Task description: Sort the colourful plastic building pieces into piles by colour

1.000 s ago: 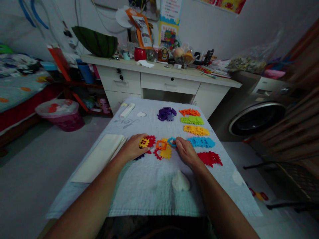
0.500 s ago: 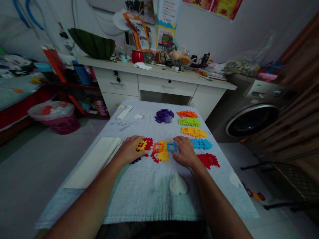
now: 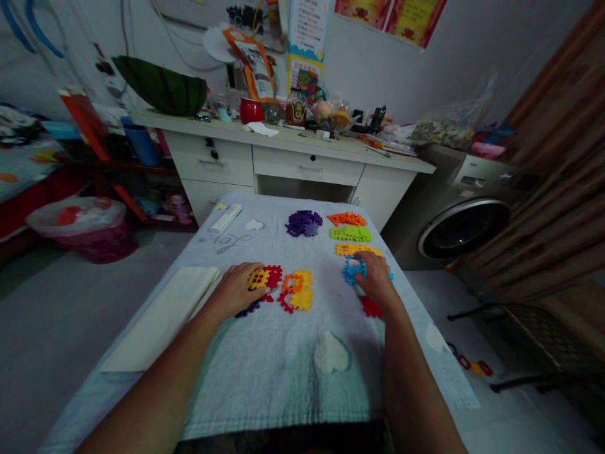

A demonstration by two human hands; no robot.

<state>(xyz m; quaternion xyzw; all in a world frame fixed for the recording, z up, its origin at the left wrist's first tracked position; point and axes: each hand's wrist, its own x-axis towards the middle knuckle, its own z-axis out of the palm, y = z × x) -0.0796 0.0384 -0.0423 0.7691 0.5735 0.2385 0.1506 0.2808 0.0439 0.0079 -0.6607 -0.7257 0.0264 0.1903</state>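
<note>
Flat plastic puzzle tiles lie on a pale blue cloth (image 3: 265, 372). My left hand (image 3: 236, 291) rests fingers-down on a yellow tile (image 3: 258, 278) at the edge of a mixed cluster of red, orange and yellow tiles (image 3: 293, 291). My right hand (image 3: 377, 277) is closed on a blue tile (image 3: 351, 269) above the blue pile. It hides most of that pile and part of the red pile (image 3: 369, 307). Sorted piles lie beyond: purple (image 3: 303, 222), orange (image 3: 346, 219), green (image 3: 350, 234), yellow (image 3: 348, 250).
A folded white cloth (image 3: 163, 312) lies at the left edge. A white tube (image 3: 225, 217) lies at the far left corner. Behind stand a cluttered white desk (image 3: 302, 164), a washing machine (image 3: 460, 221) at right and a pink bin (image 3: 78, 227) at left.
My right hand took the blue tile from the mixed cluster and carried it right to the blue pile. My left hand stayed on the yellow tile. The view shifted right.
</note>
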